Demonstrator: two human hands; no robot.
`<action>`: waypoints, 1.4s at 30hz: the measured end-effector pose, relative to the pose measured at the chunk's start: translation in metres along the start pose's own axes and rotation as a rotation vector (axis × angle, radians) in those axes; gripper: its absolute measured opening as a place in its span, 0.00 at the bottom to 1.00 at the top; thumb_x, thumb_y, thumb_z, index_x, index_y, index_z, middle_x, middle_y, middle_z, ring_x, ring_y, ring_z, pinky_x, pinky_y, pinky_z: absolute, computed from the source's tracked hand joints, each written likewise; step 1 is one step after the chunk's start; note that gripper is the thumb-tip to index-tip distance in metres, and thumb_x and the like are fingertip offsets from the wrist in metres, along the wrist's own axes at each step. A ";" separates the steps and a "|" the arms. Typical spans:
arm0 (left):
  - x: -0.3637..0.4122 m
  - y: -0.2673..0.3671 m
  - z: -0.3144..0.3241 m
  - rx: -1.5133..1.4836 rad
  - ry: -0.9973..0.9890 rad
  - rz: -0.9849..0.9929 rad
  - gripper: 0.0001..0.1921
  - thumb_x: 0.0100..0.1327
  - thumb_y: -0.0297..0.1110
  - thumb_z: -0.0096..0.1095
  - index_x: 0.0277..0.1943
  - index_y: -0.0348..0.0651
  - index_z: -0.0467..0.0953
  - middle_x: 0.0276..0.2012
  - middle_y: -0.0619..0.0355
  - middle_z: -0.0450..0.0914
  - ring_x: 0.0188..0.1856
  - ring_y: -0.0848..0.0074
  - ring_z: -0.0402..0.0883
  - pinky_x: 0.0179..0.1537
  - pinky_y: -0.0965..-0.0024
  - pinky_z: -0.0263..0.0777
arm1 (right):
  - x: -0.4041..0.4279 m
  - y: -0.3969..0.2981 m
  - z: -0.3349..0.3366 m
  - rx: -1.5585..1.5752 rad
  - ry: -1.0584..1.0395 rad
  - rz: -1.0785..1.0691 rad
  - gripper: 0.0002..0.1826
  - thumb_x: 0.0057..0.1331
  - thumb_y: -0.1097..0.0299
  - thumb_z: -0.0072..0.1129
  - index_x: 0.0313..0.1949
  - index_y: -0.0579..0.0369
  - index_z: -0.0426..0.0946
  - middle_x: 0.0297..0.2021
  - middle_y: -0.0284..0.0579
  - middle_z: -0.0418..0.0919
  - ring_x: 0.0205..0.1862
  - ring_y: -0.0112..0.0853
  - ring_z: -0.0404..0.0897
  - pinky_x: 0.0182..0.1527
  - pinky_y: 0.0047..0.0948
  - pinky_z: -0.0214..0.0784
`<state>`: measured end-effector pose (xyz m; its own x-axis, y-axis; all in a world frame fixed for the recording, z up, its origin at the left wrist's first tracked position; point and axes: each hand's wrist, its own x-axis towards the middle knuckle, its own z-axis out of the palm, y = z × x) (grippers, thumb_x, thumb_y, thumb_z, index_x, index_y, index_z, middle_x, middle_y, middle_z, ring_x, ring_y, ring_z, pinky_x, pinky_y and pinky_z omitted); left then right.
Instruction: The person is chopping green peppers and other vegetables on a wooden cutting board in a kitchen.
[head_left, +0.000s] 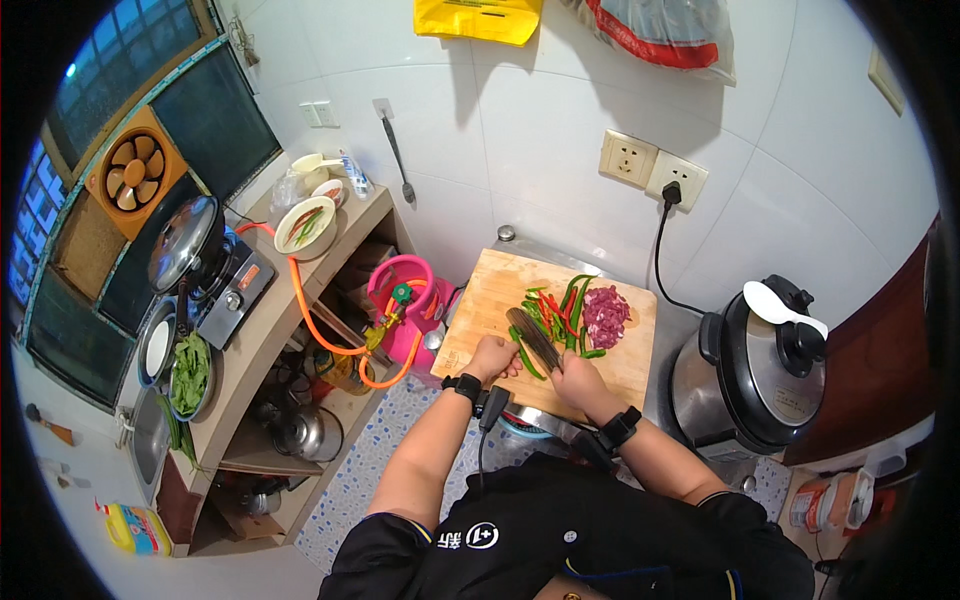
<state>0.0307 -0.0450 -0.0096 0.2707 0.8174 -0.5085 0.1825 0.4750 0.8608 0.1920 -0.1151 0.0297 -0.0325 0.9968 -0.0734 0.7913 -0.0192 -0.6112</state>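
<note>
My right hand (580, 381) holds a dark-bladed kitchen knife (534, 336) by its handle end, its blade over a wooden cutting board (480, 300). My left hand (493, 358) is at the board's front left, fingers curled close to a green chili pepper (528, 355); whether it grips the pepper cannot be told. Sliced green and red peppers (555, 311) lie behind and beside the blade. Chopped raw meat (606, 316) sits in a pile to their right.
An electric pressure cooker (750, 375) with a white spoon stands right of the board. Left are a pink gas cylinder (420, 341) with an orange hose, and a counter (277, 315) bearing a gas stove (240, 289), a lidded wok (184, 244) and a bowl of leafy greens (192, 371).
</note>
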 end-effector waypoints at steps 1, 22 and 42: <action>0.001 0.000 -0.001 -0.009 -0.007 -0.008 0.12 0.55 0.31 0.47 0.19 0.37 0.69 0.13 0.57 0.72 0.11 0.81 0.67 0.09 0.81 0.56 | 0.000 0.000 0.000 0.003 0.011 -0.013 0.10 0.50 0.68 0.44 0.26 0.65 0.66 0.20 0.60 0.71 0.25 0.48 0.72 0.30 0.42 0.64; 0.001 0.010 0.010 0.073 0.125 -0.016 0.14 0.53 0.33 0.53 0.16 0.35 0.66 0.11 0.57 0.69 0.09 0.80 0.64 0.09 0.78 0.55 | 0.001 -0.029 -0.023 -0.079 -0.164 -0.069 0.10 0.50 0.71 0.43 0.27 0.66 0.67 0.24 0.61 0.71 0.28 0.49 0.72 0.32 0.41 0.64; 0.001 0.010 0.007 0.031 0.103 -0.055 0.14 0.53 0.33 0.51 0.16 0.34 0.67 0.11 0.56 0.70 0.09 0.80 0.64 0.09 0.79 0.55 | 0.016 -0.018 -0.031 -0.092 -0.205 -0.133 0.09 0.49 0.69 0.44 0.26 0.63 0.66 0.21 0.58 0.71 0.26 0.47 0.72 0.31 0.40 0.64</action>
<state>0.0395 -0.0412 -0.0015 0.1613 0.8204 -0.5486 0.2240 0.5109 0.8299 0.1967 -0.0966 0.0641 -0.2554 0.9532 -0.1615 0.8236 0.1270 -0.5528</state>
